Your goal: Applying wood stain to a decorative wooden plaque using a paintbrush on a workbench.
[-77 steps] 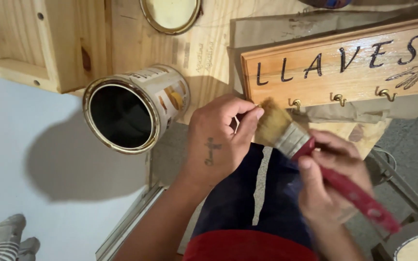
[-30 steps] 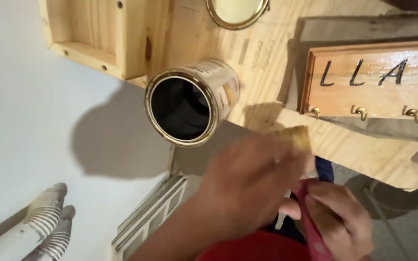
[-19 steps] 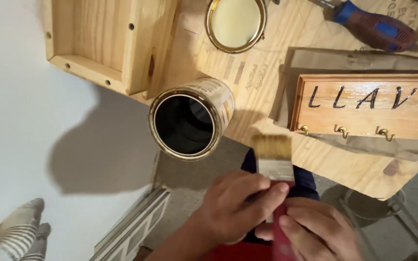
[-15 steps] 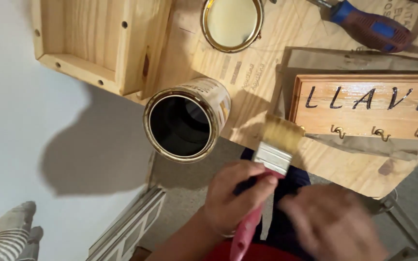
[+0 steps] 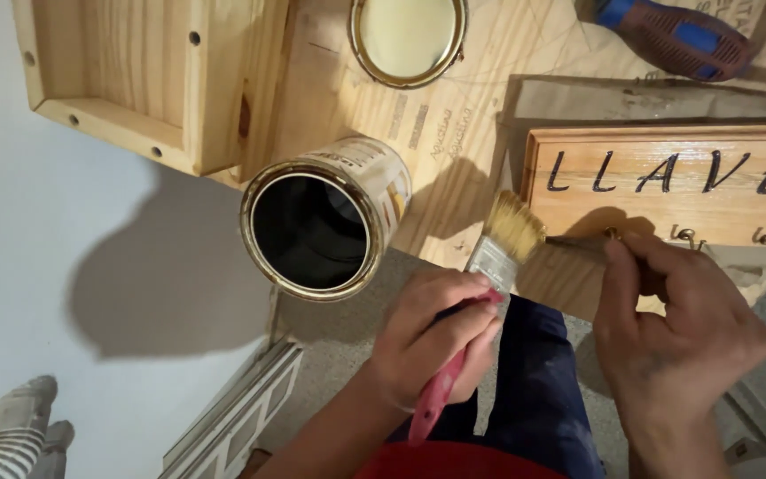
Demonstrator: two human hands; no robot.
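Holding the paintbrush (image 5: pixel 489 293) by its red handle, the left hand (image 5: pixel 432 341) is seen closed firmly around the grip, with the pale bristles raised toward the lower left corner of the lettered wooden plaque (image 5: pixel 667 182). The right hand (image 5: pixel 676 328) is set against the plaque's lower edge, its fingers curled near the small metal hooks (image 5: pixel 684 236); whether anything is pinched between them cannot be told. The plaque lies on the plywood worktop (image 5: pixel 454 124), just right of the open tin can (image 5: pixel 321 217), which stands at the worktop's near edge with its dark inside showing. The can's lid (image 5: pixel 408 37) is laid face up farther back, a wooden box (image 5: pixel 148 75) is placed to the left, and a blue-handled tool (image 5: pixel 671 35) rests at the far right.

For the stroke to be done well, the bristle tips should probably be laid lightly along the grain, so that the hooks and dark letters are not flooded. The plaque is best steadied from its edge, with fingers kept off wet areas. The can, being close to the worktop's edge, could be knocked by the forearm, so it should be passed with care.
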